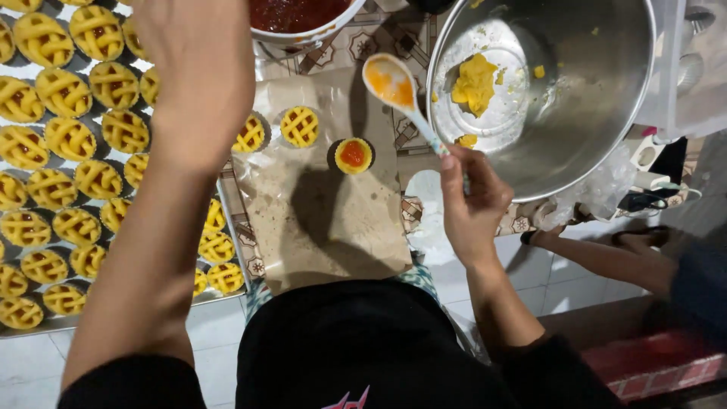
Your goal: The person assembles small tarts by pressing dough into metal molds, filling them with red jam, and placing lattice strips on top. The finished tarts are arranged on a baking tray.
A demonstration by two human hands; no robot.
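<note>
**Spoon lifted over an open tart, tray of lattice tarts alongside**

Black clothing (363, 341) of the person fills the near bottom of the view, and both forearms reach out from it. The right hand (471, 201) is closed around the handle of a white spoon (399, 91), whose bowl carries orange-red jam and hangs in the air just beyond a single open tart (353, 155) filled with red jam. That tart sits on a sheet of brown paper (326, 220), with two lattice-topped tarts (300, 126) lying just to its left, near the paper's far edge.

The left hand (193, 57) is raised over the far right corner of a metal tray (53, 324) packed with rows of yellow lattice tarts; it is seen from the back, so whether its fingers hold anything cannot be told, and it may simply be hovering.

At the far edge stands a bowl of red jam (299, 19). To its right a large steel bowl (575, 98) is tilted toward the person, with a small lump of yellow dough (475, 82) inside.
</note>
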